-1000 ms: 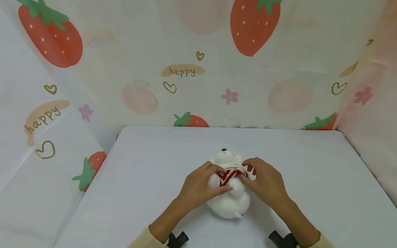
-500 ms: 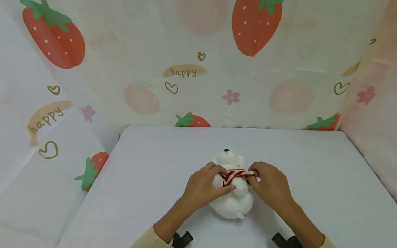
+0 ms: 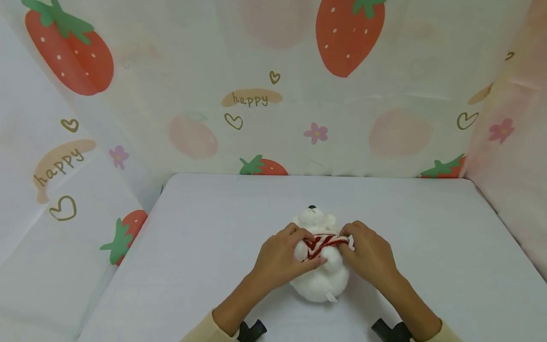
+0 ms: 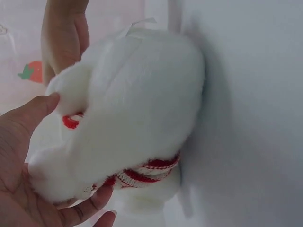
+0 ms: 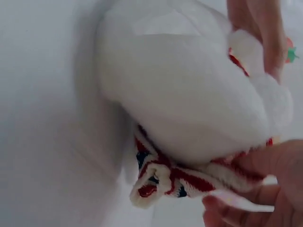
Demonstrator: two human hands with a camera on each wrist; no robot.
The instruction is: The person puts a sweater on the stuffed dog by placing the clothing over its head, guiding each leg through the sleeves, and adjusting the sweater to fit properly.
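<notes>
A white plush bear (image 3: 320, 285) lies belly up, its black nose (image 3: 312, 207) pointing to the back of the table. A red-and-white striped knit garment (image 3: 326, 241) crosses its chest; the right wrist view also shows dark blue in it. My left hand (image 3: 278, 256) grips the bear from its left side in the head view, the thumb (image 4: 53, 100) against a paw and fingertips at the knit. On the other side my right hand (image 3: 371, 249) pinches the garment between thumb and fingers. A rolled, loop-like end of the knit (image 5: 150, 185) hangs out near those fingers.
The bear rests on a white-covered table (image 3: 213, 213). Behind it rises a strawberry-print cloth wall (image 3: 265, 133), with more cloth at both sides. Black wrist devices (image 3: 252, 331) show below the forearms. A small white tag (image 3: 331, 297) sticks out at the bear's bottom.
My right hand went from loosely spread fingers at the knit's edge to pinching it and drawing it rightward, then came slightly back in toward the bear. My left hand keeps its grip.
</notes>
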